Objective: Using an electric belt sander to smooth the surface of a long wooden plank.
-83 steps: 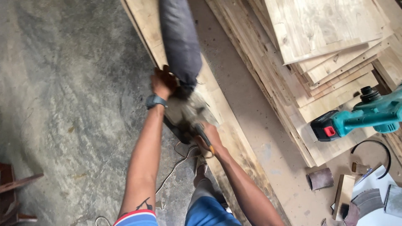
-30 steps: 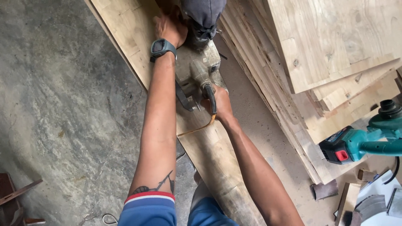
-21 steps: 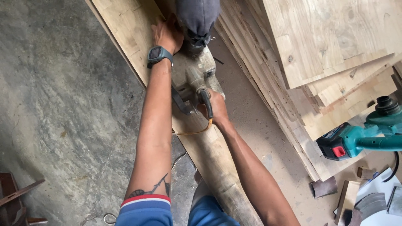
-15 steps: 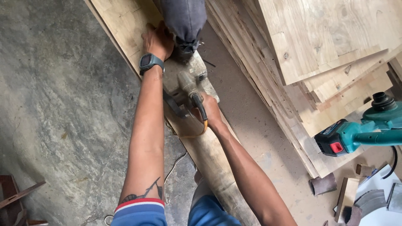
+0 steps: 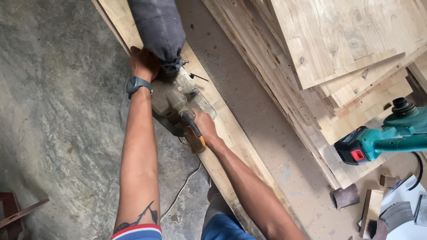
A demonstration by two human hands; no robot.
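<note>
One belt sander (image 5: 180, 100) sat on one long plank (image 5: 222, 120) laid across the concrete floor (image 5: 58, 111). The right hand (image 5: 202, 129) was closed around the sander's rear handle; the left hand (image 5: 143, 63) gripped its front knob, just under the single dark dust bag (image 5: 158, 26), whose top ran out of view. A stack of boards (image 5: 338, 53), too many to count, was cut off at the edge. One teal cordless tool (image 5: 387, 138) lay on it, partly out of frame. The sander's belt was hidden underneath.
</note>
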